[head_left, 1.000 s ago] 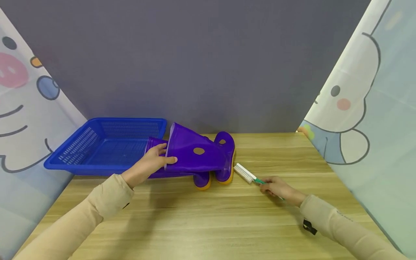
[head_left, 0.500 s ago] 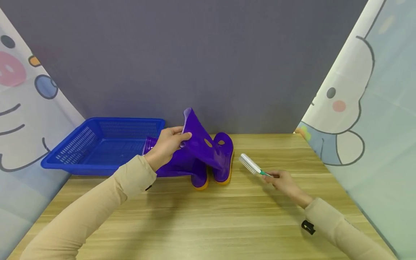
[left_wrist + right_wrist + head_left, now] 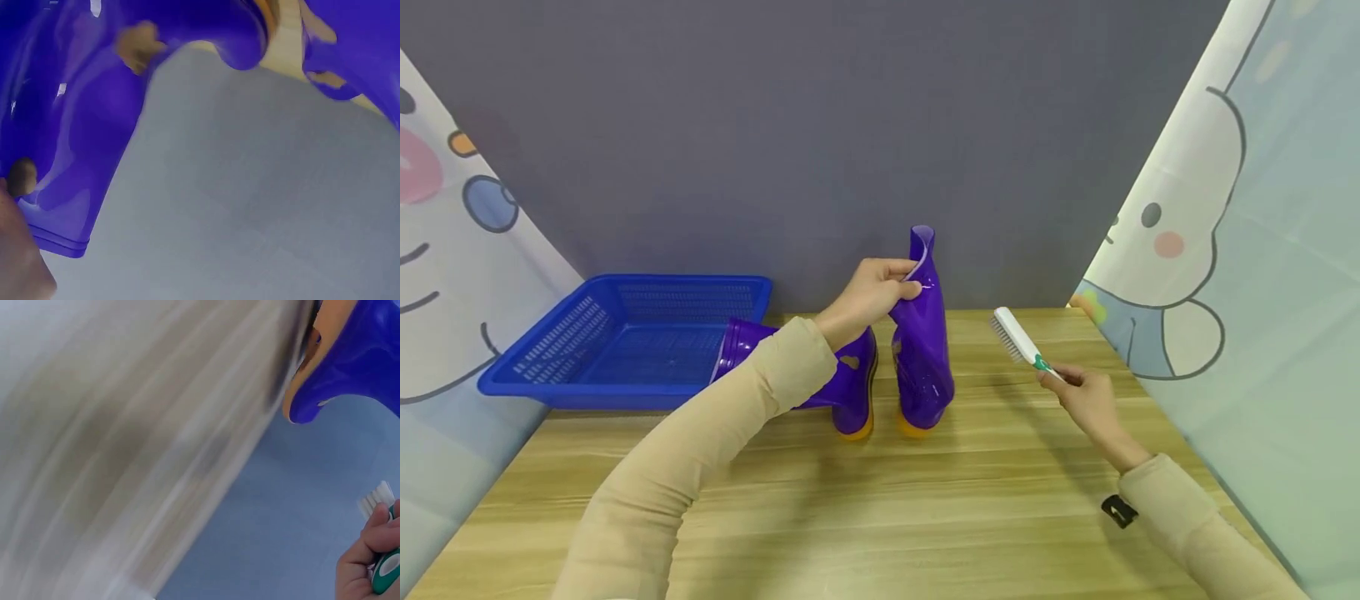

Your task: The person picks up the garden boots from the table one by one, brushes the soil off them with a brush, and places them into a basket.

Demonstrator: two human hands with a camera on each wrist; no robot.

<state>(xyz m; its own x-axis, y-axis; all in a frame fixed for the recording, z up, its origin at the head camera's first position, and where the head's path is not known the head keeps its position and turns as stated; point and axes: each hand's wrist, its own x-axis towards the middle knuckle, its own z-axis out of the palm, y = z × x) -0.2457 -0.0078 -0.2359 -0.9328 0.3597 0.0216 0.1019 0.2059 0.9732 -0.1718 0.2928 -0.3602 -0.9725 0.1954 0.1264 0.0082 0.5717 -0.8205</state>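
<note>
My left hand (image 3: 871, 298) pinches the top rim of a purple rain boot (image 3: 922, 358), which stands nearly upright with its yellow-orange sole low at the table. A second purple rain boot (image 3: 853, 379) lies on its side to the left, partly hidden behind my left forearm. In the left wrist view the gripped boot's shaft (image 3: 81, 137) fills the left side, with only part of the hand showing. To the right, my right hand (image 3: 1084, 400) holds a white-and-green scrub brush (image 3: 1017, 335) by its handle, raised above the table and apart from the boots.
A blue plastic basket (image 3: 617, 396) stands at the back left, beside the lying boot's shaft. The wood-grain table (image 3: 880, 517) meets a dark grey backdrop (image 3: 850, 150). Cartoon-printed sheets (image 3: 1262, 375) flank both sides.
My left hand has lifted the boot's shaft up and to the right, from lying to nearly upright. My right hand has raised the brush off the table and moved rightward.
</note>
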